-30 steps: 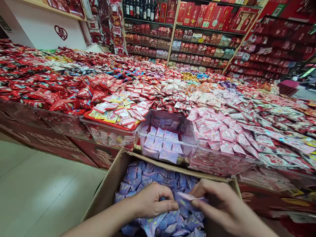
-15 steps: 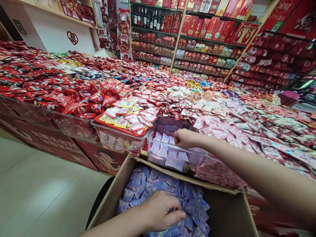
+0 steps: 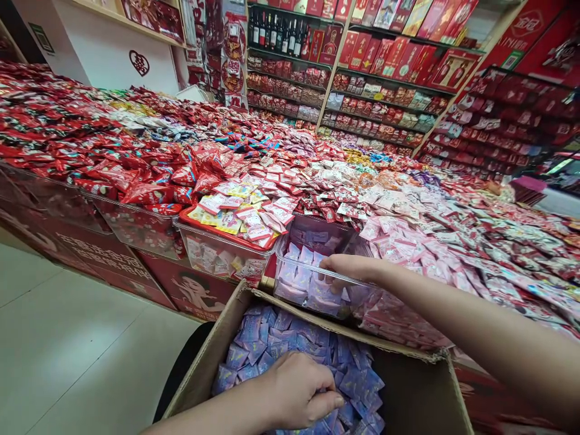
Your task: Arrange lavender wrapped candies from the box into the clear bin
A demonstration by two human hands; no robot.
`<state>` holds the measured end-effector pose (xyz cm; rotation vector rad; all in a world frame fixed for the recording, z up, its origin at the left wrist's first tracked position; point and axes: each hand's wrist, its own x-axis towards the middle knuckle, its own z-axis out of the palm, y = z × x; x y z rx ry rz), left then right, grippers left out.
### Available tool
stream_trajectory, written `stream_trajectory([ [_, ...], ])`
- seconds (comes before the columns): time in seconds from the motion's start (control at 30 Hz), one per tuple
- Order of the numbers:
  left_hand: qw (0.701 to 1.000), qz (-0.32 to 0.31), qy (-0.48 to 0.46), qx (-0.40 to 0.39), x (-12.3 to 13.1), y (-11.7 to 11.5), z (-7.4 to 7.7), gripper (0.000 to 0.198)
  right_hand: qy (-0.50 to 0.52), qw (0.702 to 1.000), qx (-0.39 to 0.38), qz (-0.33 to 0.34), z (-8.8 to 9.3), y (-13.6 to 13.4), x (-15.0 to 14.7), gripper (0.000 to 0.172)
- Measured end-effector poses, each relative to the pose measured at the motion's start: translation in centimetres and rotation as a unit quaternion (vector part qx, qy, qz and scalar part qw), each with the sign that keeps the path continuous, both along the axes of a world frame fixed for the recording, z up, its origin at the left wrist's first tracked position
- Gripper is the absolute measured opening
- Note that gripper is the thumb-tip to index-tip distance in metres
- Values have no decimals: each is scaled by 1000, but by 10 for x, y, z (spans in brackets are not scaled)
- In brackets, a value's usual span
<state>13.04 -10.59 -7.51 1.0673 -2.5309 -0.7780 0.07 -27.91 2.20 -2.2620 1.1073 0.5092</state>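
Note:
A cardboard box (image 3: 408, 350) at the bottom holds many small purple-blue packets (image 3: 281, 332). Over these packets rests my left hand (image 3: 301, 386), its fingers curled down with thumb against them; what they hold, if anything, is hidden. Beyond the box's far edge stands a clear plastic bin (image 3: 290, 296) with rows of lilac packets (image 3: 301, 269). My right hand (image 3: 347, 269) reaches inside that bin at its right part, fingers apart and pointing down, touching or close to the packets. I make out nothing held in it.
Left of the clear bin, another bin with a red rim (image 3: 190, 217) holds pink and yellow packets. Pink packets (image 3: 408, 241) lie to the right. A wide display of wrapped sweets (image 3: 181, 127) stretches behind, before shelves with bottles (image 3: 276, 36) and red boxes.
My right hand has lowered into the clear bin, and its closed fingers have spread. My left hand has stayed almost in place. The view has shifted slightly.

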Motion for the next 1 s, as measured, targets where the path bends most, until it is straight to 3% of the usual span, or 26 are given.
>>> stream_trajectory([
  [0.4,1000,1,-12,10,0,-2,1,26,-20,993,110,-26,-3,1,1,37],
  [0.67,1000,-3,-7,14,-1,-2,-4,24,-26,988,149,-33,-5,1,4,31],
  [0.83,1000,-4,-9,19,-1,-3,-4,25,-27,989,136,-44,-7,1,6,23],
  [1.0,1000,-2,-17,17,0,-3,-2,26,-15,996,75,-45,-5,5,10,20],
])
